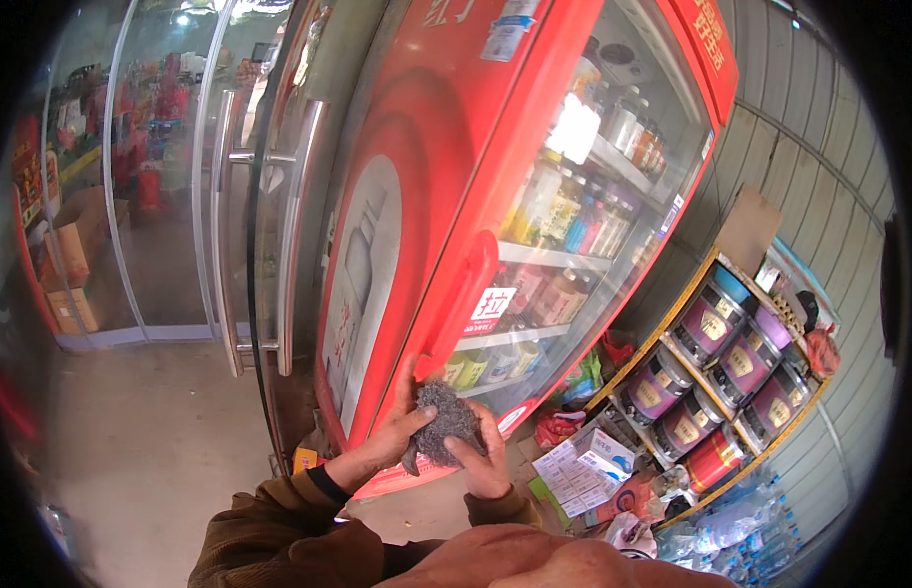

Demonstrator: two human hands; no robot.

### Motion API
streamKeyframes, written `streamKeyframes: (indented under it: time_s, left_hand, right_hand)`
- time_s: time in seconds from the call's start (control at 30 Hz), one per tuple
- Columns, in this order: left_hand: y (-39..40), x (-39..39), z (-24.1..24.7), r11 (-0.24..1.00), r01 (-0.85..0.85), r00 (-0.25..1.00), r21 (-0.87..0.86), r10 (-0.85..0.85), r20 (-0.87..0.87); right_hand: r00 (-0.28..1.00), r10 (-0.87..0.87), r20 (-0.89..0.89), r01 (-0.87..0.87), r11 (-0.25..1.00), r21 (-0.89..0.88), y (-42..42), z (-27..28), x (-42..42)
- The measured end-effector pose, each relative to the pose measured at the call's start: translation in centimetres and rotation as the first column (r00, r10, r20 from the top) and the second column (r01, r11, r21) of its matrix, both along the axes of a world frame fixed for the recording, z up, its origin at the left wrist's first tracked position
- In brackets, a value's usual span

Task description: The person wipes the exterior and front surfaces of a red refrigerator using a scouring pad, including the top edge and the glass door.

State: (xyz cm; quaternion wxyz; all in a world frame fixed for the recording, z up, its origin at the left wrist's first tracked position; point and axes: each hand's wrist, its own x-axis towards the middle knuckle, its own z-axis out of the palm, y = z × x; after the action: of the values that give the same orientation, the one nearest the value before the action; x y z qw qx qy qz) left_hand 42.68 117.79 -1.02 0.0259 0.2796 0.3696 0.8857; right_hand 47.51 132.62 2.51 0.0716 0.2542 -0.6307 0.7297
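Note:
Between my two hands is a bunched, dark grey, fuzzy cloth (448,426). My left hand (393,430) grips its left side, the thumb lying on top. One of its fingers points up towards the lower end of the red door handle (467,301); whether it touches is unclear. My right hand (486,459) holds the right side of the cloth, thumb pressed on the front. Just beyond both hands stands a red upright drinks refrigerator (441,162). Its glass door (573,272) looks shut, with bottled drinks (566,198) on several shelves inside.
To the left is a glass door with long metal pull handles (298,242). A yellow-edged rack (665,323) holding several purple-and-black tubs (713,320) stands right. Milk cartons (584,470), bags and wrapped water bottles (742,529) crowd the floor at lower right. Cardboard boxes (70,257) sit behind the glass.

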Motion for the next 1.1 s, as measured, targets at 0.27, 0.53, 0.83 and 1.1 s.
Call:
streamKeyframes:
  time_s: [0.27,0.53,0.83,1.1]
  left_hand:
    - [-6.5,-1.5,0.4,0.96,0.279,0.959,0.001,-0.279,0.04]
    - [-9.7,-3.3,1.3,0.97,0.245,0.948,0.009,-0.241,0.208]
    - [-9.0,-8.1,10.7,0.969,0.161,0.984,0.186,-0.173,0.049]
    - [-5.3,-11.4,26.1,0.811,-0.51,0.574,0.286,0.569,-0.589]
  right_hand:
    - [0.998,0.044,-0.049,-0.039,0.994,0.104,-4.8,-0.5,-3.5]
    - [0.95,-0.143,-0.276,0.242,0.898,0.368,-9.4,0.6,-5.3]
    - [0.857,-0.286,-0.428,0.329,0.944,0.028,-7.1,3.2,-3.5]
    - [0.826,-0.338,-0.451,0.451,0.876,0.17,1.5,1.9,-0.9]
